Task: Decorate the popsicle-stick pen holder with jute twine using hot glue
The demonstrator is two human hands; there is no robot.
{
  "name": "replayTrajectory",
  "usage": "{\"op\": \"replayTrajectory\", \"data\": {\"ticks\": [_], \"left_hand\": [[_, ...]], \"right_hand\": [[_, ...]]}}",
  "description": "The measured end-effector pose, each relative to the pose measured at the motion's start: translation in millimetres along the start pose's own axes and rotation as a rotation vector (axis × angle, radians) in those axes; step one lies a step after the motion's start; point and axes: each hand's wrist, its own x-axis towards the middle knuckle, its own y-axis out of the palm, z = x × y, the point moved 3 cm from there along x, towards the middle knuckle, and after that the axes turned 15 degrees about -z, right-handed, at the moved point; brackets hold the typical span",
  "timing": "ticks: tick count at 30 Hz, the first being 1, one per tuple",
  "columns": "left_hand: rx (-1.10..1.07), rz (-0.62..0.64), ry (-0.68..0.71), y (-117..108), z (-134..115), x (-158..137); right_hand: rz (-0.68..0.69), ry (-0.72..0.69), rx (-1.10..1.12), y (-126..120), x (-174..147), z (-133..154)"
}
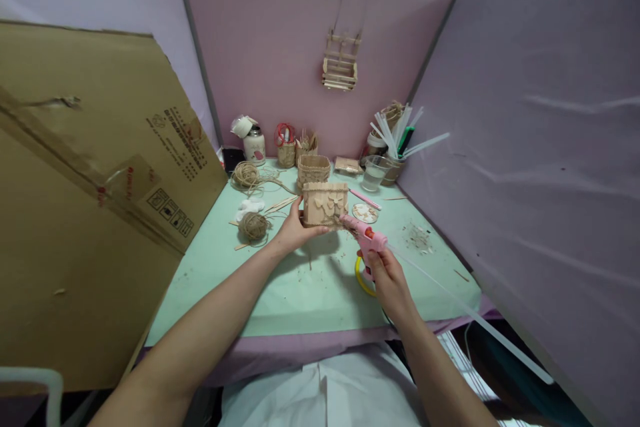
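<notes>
Head view: left hand (295,230) clasps ridged stick-built box (325,203); right hand (387,280) clutches glossy pink glue gun (365,237).

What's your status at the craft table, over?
Left hand holds stick box upright. Right hand grips pink glue gun, nozzle at box's front. Twine ball lies left, apart.

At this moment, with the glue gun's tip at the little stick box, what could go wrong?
1. The left hand grips the stick box right beside the nozzle of the pink glue gun held by the right hand; hot glue might reach the fingers.
2. The long glue stick trails off the table edge and may snag.
3. The water cup stands close behind and might be tipped.
</notes>
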Motion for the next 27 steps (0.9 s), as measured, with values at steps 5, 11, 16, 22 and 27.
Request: {"op": "replayTrajectory", "data": {"ticks": [5,11,16,22,27], "left_hand": [[0.008,-0.016,-0.011,-0.2,-0.5,-0.3],[0.004,-0.002,-0.012,0.5,-2.6,-0.6],[0.024,-0.014,-0.016,0.2,-2.7,-0.6],[0.019,-0.026,0.028,-1.3,1.9,2.7],[0.063,-0.057,0.071,-2.9,1.6,3.4]], "right_hand": [[-0.006,-0.001,-0.017,0.2,0.9,0.2],[-0.003,-0.007,-0.032,-0.1,1.1,0.4],[-0.015,-0.015,-0.023,0.1,-0.2,1.3],[-0.006,-0.004,-0.006,-0.1,1.3,-2.4],[0.016,0.056,0.006,-3.4,-1.4,-1.2]]}}
